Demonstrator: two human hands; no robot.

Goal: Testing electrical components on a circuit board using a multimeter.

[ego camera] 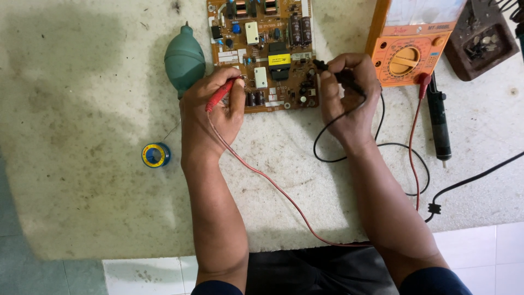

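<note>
Head view, looking straight down: the brown circuit board (262, 52) lies flat at the far middle of my worn, stained worktable (82, 180), crowded with capacitors, relays and a yellow-topped transformer. My left hand (210, 117) is curled shut around the red probe (221, 94), its tip set against the board's left edge. My right hand (349, 93) is closed around the black probe (335, 74), the tip touching the board's right edge. The red lead (273, 186) trails from my left hand down toward me and off the table's near edge; the black lead (327, 136) loops beneath my right wrist. Just right of my right hand sits the orange multimeter (409, 54) with its round dial. Beside it lies a dark desoldering pump (439, 125), and a brown tray of small parts (480, 41) stands in the far right corner. Left of the board rests a green rubber blower bulb (184, 60), touching its edge. Nearer me, well apart on the left, a small solder spool (156, 155) lies on the table.
</note>
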